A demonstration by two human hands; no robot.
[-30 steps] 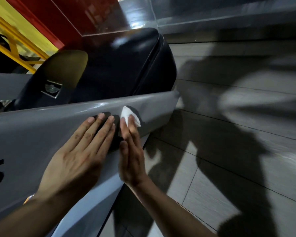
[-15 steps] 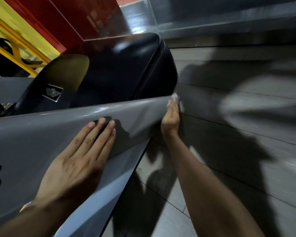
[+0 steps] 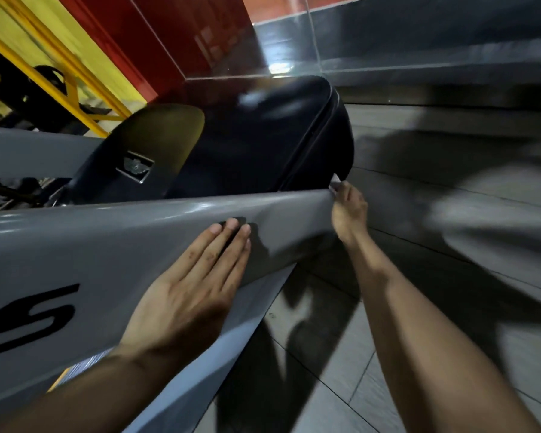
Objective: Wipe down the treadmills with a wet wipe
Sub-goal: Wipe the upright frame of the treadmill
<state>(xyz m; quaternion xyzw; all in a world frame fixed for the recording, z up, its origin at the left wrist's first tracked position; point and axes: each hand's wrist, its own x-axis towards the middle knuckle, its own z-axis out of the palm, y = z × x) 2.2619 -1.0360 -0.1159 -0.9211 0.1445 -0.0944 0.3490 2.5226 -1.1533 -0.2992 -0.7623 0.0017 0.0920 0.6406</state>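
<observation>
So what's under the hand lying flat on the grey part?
Under the flat left hand only the smooth grey treadmill side panel shows, with its shadow. Whatever lies beneath the palm is covered.

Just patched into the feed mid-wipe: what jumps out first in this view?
The big grey treadmill panel slants across the left and middle, with the left hand lying flat on it. At the panel's far end the right hand pinches a white wipe against the edge, just under the glossy black housing. Behind, at upper left, red and yellow walls stand out.
</observation>
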